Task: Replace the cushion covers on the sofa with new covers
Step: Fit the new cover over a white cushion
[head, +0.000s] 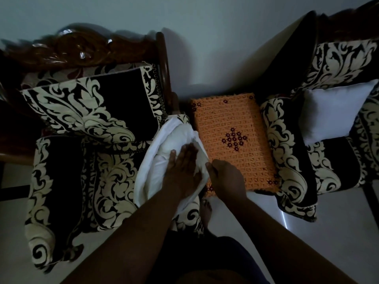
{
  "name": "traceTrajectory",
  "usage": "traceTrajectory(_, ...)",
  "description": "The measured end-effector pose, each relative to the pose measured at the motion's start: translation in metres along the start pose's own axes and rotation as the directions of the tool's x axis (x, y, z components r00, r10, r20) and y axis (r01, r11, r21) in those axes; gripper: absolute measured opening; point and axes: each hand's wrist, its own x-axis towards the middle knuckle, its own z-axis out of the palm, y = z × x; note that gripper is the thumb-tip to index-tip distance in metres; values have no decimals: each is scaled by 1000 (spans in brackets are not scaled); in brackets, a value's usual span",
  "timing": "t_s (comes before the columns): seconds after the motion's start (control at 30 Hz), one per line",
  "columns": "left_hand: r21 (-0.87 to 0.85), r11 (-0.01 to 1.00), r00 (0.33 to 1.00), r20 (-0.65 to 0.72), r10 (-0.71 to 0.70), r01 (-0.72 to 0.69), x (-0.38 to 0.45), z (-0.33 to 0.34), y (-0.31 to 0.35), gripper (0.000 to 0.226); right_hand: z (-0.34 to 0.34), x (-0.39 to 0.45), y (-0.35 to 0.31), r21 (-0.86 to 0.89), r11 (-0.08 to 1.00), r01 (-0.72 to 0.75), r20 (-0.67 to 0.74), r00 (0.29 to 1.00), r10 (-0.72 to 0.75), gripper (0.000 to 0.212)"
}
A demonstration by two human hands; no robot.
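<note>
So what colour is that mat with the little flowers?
The mat is orange with dark maroon flowers, seen in the head view.

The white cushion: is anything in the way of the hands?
No. The left hand lies flat on the white cushion, and the right hand pinches the white fabric's edge. Nothing sits between them.

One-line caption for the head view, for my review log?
Left hand presses flat on a white cushion while the right hand pinches its cover's edge beside an orange woven stool.
</note>
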Motion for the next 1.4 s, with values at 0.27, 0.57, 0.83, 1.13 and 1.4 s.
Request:
traceTrajectory(0.27,-53,990,981,-153,122,-131,11,-46,19,77,3,36,-15,75,993,-92,-35,995,95,33)
traceTrajectory(0.57,-352,934,998,-41,44,-55,45,-75,-26,86,1,81,-23,168,974,-152,53,988,144,40)
traceTrajectory(0.83,60,998,961,-276,15,1,39,-72,-29,72,13,83,-26,54,977,-206,48,978,204,43)
traceTrajectory(1.13,139,989,993,-103,64,-49,35,-30,-26,96,1,94,-18,113,993,30,-65,998,-22,29)
traceTrajectory(1.4,140,985,994,14,104,-105,37,-12,-32,80,8,82,-15,224,974,-22,-39,999,31,28)
